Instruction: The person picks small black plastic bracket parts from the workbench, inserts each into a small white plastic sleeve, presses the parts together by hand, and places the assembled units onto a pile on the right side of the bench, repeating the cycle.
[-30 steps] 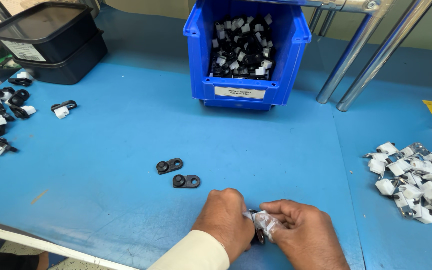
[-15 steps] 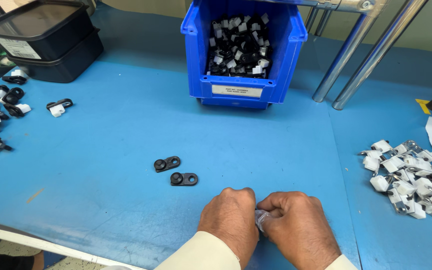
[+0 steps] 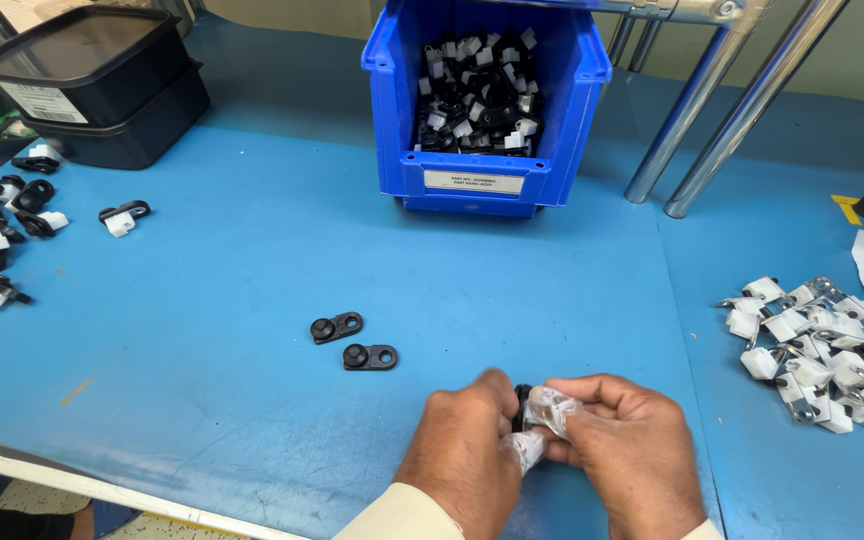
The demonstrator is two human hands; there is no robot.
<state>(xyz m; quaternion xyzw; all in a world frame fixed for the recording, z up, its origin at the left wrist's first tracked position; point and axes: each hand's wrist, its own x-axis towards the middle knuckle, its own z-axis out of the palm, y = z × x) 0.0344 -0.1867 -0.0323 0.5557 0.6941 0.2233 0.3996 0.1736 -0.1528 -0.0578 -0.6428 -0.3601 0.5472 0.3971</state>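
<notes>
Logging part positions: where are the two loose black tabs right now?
Head view: the two black tabs lie side by side on the blue table, just ahead-left of the left hand, in front of the blue bin.

Assembly workshop: blue parts bin (image 3: 482,110), workbench (image 3: 202,300) (small-part piles).

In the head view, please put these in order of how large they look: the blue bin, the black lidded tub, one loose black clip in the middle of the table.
1. Blue bin.
2. Black lidded tub, slightly smaller, partly cropped, so unsure.
3. Loose black clip, far smallest.
</notes>
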